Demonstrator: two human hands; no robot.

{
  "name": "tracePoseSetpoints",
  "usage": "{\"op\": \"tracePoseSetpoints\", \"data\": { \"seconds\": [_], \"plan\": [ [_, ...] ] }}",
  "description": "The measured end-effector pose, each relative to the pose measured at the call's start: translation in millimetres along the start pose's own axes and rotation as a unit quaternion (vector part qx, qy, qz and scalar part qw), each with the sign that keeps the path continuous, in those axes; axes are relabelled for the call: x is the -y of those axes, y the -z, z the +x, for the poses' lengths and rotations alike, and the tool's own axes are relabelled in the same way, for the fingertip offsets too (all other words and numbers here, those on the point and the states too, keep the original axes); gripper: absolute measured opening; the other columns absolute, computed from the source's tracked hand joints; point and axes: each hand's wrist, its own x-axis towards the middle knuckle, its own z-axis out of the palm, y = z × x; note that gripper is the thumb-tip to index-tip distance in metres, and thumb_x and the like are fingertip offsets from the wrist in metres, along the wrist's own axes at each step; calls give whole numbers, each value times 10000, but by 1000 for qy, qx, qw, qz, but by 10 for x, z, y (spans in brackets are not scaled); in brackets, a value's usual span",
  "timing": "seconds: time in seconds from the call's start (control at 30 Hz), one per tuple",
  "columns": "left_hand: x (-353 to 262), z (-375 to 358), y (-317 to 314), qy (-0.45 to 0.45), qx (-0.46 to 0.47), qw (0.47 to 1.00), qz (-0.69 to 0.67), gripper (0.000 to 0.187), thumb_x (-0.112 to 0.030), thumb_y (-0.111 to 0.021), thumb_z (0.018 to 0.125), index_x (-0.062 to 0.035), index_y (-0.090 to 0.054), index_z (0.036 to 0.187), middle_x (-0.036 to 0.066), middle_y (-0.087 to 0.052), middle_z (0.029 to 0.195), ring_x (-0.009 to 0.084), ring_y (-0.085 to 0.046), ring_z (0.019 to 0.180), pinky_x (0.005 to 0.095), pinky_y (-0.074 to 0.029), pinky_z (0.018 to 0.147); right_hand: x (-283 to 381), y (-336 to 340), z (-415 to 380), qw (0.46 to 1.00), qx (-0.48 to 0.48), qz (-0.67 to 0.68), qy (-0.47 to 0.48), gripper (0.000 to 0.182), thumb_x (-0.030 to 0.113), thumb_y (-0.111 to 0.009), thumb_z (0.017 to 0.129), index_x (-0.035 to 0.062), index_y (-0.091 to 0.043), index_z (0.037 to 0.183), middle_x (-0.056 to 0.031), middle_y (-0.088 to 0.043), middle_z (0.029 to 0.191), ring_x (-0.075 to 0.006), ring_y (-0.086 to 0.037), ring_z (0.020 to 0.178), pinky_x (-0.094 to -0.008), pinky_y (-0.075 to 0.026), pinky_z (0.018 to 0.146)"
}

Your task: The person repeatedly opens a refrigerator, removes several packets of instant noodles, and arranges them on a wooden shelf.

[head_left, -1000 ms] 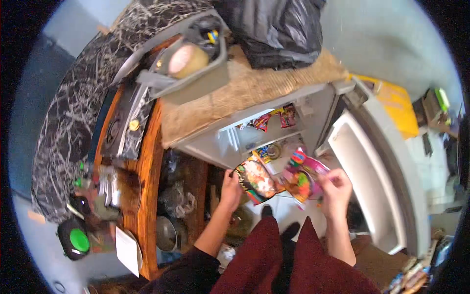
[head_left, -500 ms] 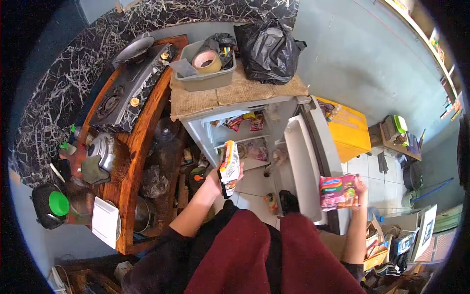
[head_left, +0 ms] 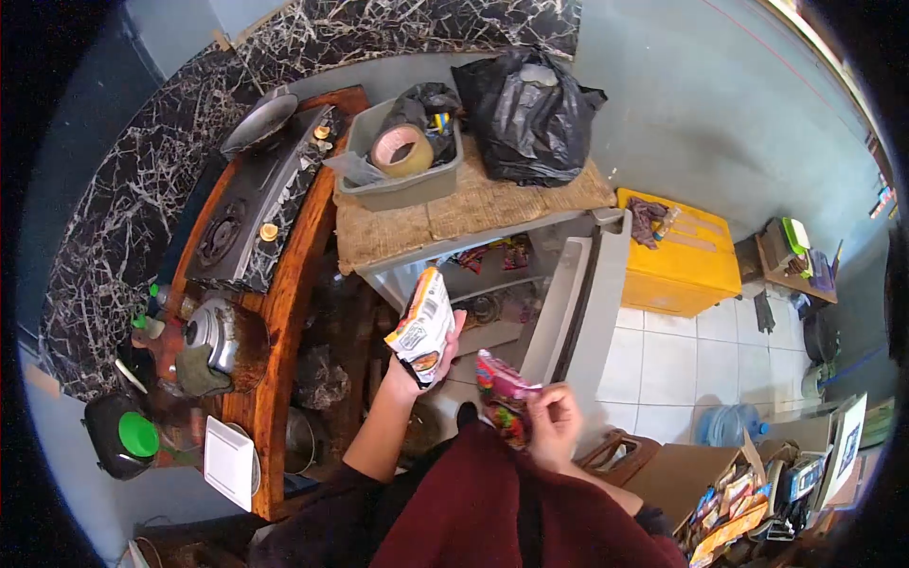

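Note:
My left hand (head_left: 426, 364) is wrapped round a white and orange packet (head_left: 423, 322), held up before the fridge. Between the thumb and fingers of my right hand (head_left: 555, 418) is a dark red packet (head_left: 507, 393), low over my lap and right of the white one. The two packets are apart. Beyond them the fridge (head_left: 407, 282) has its door (head_left: 601, 303) partly open on the right. Small red packets (head_left: 473, 257) lie on its upper shelf.
On the fridge top stand a grey basin (head_left: 407, 194) with tape and a black plastic bag (head_left: 535, 118). At left is a wooden counter (head_left: 284, 350) with stove and kettle (head_left: 218, 336). A yellow box (head_left: 677, 256) and a carton (head_left: 686, 483) are at right.
My right hand has brought the dark red packet leftward, from beside the door to near the white one. The fridge door stands less wide open. The view has shifted.

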Motion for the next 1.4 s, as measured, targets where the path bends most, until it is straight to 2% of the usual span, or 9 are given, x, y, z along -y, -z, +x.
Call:
{"op": "tracePoseSetpoints", "data": {
  "seconds": [0.13, 0.4, 0.63, 0.8, 0.9, 1.07, 1.2, 1.27, 1.4],
  "plan": [
    [-324, -375, -119, -56, 75, 994, 60, 627, -326, -574, 709, -83, -357, 1245, 70, -391, 1230, 290, -465, 932, 424, -437, 829, -256, -638, -59, 995, 65, 52, -57, 124, -61, -536, 783, 38, -476, 738, -8, -464, 771, -71, -439, 680, -200, -379, 633],
    [-426, -1417, -548, -328, 87, 927, 161, 586, -293, -533, 806, -60, -293, 1287, 81, -446, 1160, 255, -495, 900, 429, -476, 788, -391, -1378, -2, 934, 299, 135, -140, 169, -36, -566, 777, 62, -448, 706, -7, -445, 769, -83, -415, 723, -207, -350, 671],
    [-737, -1474, -439, -359, 142, 900, 201, 584, -407, -610, 733, -92, -440, 1194, 44, -583, 974, 252, -512, 887, 503, -349, 906, -187, -1503, 850, 958, 253, 126, -43, 173, -23, -549, 791, 71, -429, 708, -5, -431, 759, -82, -405, 708, -201, -352, 649],
    [-604, -471, -558, -298, 197, 860, 364, 614, -536, -550, 711, -102, -469, 1137, 65, -590, 966, 268, -514, 909, 576, -205, 962, 132, -1064, 1386, 963, 138, 227, -56, 176, 6, -530, 813, 96, -396, 741, 20, -420, 748, -61, -398, 698, -197, -356, 653],
    [-442, 193, -380, -153, 213, 904, 337, 618, -488, -593, 709, -91, -430, 1152, 83, -552, 1046, 280, -511, 980, 520, -316, 924, 213, -594, 1593, 973, 69, 216, -37, 151, 0, -528, 810, 96, -412, 800, 28, -426, 753, -59, -413, 695, -205, -368, 664],
    [304, 1366, -328, -156, 116, 857, 477, 641, -331, -684, 691, -60, -381, 1187, 74, -519, 1104, 230, -526, 1000, 391, -423, 877, 560, 261, 1929, 975, -64, 212, 15, 313, 4, -550, 794, 77, -398, 1058, 4, -474, 852, -80, -479, 805, -218, -398, 753],
    [923, 2349, -373, -88, 143, 879, 447, 686, -378, -614, 742, -61, -306, 1265, 96, -445, 1219, 247, -448, 1111, 396, -354, 949, 937, 1235, 2256, 962, -28, -197, 186, 584, -9, -592, 748, 60, -305, 1252, -88, -447, 1124, -143, -499, 968, -235, -420, 824],
    [1165, 2904, -389, -72, 135, 861, 486, 692, -406, -586, 756, -66, -288, 1280, 100, -415, 1251, 249, -425, 1135, 398, -323, 973, 1371, 1639, 2447, 994, 25, 19, -107, 598, -20, -612, 725, 61, -317, 1239, -80, -441, 1118, -146, -510, 941, -254, -462, 780],
    [1882, 3891, -611, -19, 108, 860, 499, 567, -307, -571, 801, -27, -342, 1238, 89, -470, 1194, 216, -472, 1084, 382, -387, 920, 1439, 2472, 2890, 987, -83, -77, 111, 406, -72, -545, 718, 23, -412, 1089, -61, -477, 1051, -138, -510, 882, -227, -442, 733]
  ]
}}
